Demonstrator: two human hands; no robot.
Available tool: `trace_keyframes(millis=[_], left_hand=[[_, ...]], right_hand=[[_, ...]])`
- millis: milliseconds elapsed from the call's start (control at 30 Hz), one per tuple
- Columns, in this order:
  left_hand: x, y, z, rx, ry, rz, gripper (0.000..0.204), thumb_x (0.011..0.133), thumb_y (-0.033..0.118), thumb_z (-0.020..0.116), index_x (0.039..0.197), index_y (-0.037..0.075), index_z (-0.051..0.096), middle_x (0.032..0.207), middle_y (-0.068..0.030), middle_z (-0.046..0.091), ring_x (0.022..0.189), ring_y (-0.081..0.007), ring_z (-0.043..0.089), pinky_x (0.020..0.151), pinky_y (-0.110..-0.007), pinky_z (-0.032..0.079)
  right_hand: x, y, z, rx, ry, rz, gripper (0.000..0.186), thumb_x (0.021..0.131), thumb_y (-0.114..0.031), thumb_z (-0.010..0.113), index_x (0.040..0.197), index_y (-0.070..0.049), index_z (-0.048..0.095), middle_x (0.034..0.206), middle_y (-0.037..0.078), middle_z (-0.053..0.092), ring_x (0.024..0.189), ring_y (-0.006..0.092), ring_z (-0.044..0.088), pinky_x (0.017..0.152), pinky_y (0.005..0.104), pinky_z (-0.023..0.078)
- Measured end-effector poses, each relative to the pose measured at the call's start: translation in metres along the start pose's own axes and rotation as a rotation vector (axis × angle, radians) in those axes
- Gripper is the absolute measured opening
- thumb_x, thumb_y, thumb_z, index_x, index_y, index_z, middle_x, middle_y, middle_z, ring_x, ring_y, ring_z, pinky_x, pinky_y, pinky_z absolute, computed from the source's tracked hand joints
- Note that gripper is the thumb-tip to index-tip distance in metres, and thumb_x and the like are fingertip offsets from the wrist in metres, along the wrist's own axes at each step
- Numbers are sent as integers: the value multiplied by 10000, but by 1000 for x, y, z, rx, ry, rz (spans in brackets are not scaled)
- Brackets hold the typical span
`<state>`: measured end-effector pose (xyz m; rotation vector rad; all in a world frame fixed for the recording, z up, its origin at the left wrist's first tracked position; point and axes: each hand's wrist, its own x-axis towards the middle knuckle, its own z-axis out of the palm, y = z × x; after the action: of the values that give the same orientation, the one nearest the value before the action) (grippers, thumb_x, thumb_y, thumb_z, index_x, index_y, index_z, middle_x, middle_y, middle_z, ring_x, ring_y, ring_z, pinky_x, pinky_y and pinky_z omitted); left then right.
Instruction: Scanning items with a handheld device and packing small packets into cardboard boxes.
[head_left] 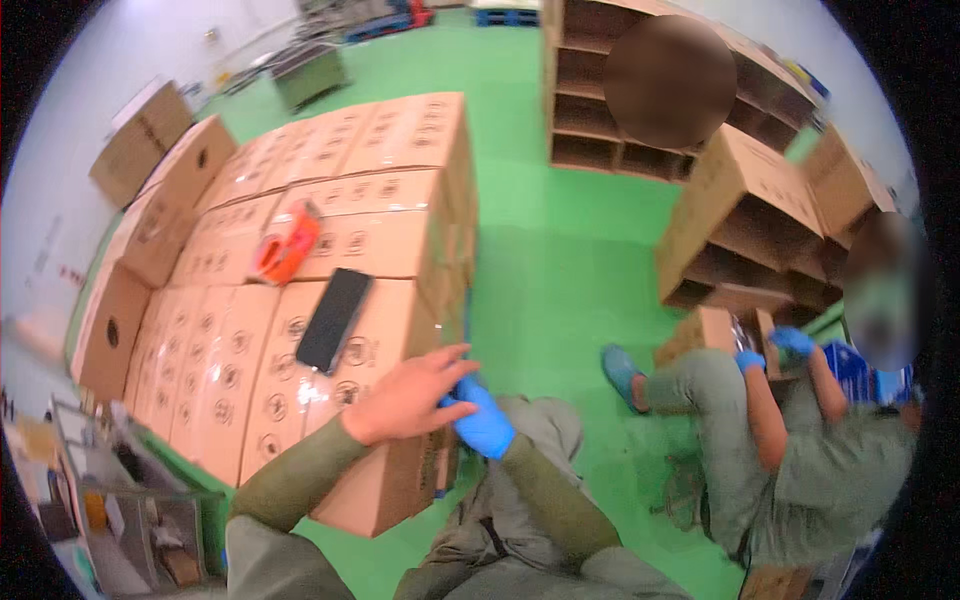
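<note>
1. The bare left hand is reaching over the near right edge of the box stack, touching the right hand.
2. The right hand is wearing the blue glove, just beyond that edge.
3. The left thumb is standing apart from the other fingers, but I cannot tell if they are pinching the glove. The right fingers are mostly hiding, so I cannot tell about them.
4. A black phone is lying on the stack, near its right edge.
5. Orange tape is sitting farther back.
</note>
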<state>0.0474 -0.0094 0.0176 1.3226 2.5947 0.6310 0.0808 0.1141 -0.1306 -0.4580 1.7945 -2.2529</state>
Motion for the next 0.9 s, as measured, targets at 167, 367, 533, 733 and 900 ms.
trace_keyframes(millis=[167, 367, 533, 733, 900], left_hand=[[-10, -1, 6, 40, 14, -2, 515, 883, 373, 569, 1241, 14, 480, 1291, -241, 454, 1136, -380, 500, 931, -426, 435], [-3, 13, 13, -3, 23, 46, 510, 884, 375, 570, 1245, 28, 480, 1269, -237, 468, 1125, -378, 510, 922, -422, 439], [-13, 10, 3, 20, 26, -81, 498, 880, 373, 576, 1238, 39, 489, 1261, -233, 476, 1111, -382, 518, 916, -425, 442], [-2, -3, 10, 45, 42, 12, 515, 878, 378, 574, 1239, 24, 476, 1287, -228, 461, 1132, -378, 503, 933, -428, 433], [-4, -1, 7, 0, -22, 9, 509, 880, 370, 572, 1247, 31, 473, 1300, -231, 454, 1158, -390, 482, 960, -429, 418]], right_hand=[[-4, -2, -2, -371, -19, -82, 518, 949, -201, 434, 1399, -7, 268, 1377, 188, 386, 1305, 281, 368, 1063, 391, 334], [-19, -7, -8, -192, -8, -35, 473, 946, -211, 442, 1363, -9, 346, 1379, 172, 387, 1305, 273, 368, 1067, 382, 328], [-2, -8, 6, -345, -9, -95, 476, 940, -210, 450, 1365, -19, 352, 1373, 159, 397, 1278, 279, 394, 1082, 382, 315], [-7, -14, -9, -189, 1, -37, 494, 958, -217, 443, 1392, -27, 303, 1371, 171, 395, 1286, 276, 389, 1080, 384, 322], [-5, -5, 0, 0, 87, 10, 468, 979, -214, 399, 1394, -22, 299, 1369, 166, 398, 1302, 273, 371, 1082, 368, 325]])
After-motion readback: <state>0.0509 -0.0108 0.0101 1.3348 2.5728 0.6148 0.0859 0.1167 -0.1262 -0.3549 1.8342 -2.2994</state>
